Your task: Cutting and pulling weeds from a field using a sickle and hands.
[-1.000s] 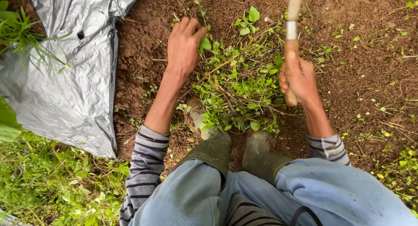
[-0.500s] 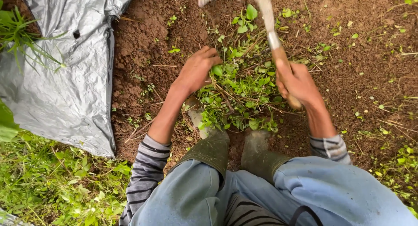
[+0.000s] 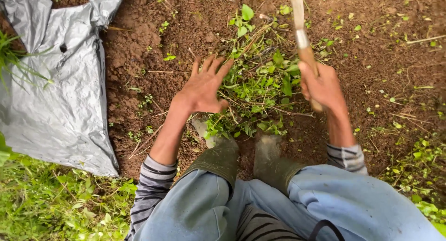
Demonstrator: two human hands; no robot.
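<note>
My left hand is spread open, fingers apart, palm down at the left edge of a pile of pulled green weeds on brown soil. It holds nothing. My right hand grips the wooden handle of a tool that rises to the top edge of the view; the tool's head is out of view. The weed pile lies between both hands, just beyond my two muddy green boots.
A grey plastic sheet covers the ground at the left. Grass grows at the lower left and lower right. Bare brown soil with scattered small leaves and twigs surrounds the pile. My blue trousers fill the bottom.
My left hand has drawn back from the far soil towards me and now lies open beside the weeds. The tool handle has swung from tilted left to nearly upright in my right hand.
</note>
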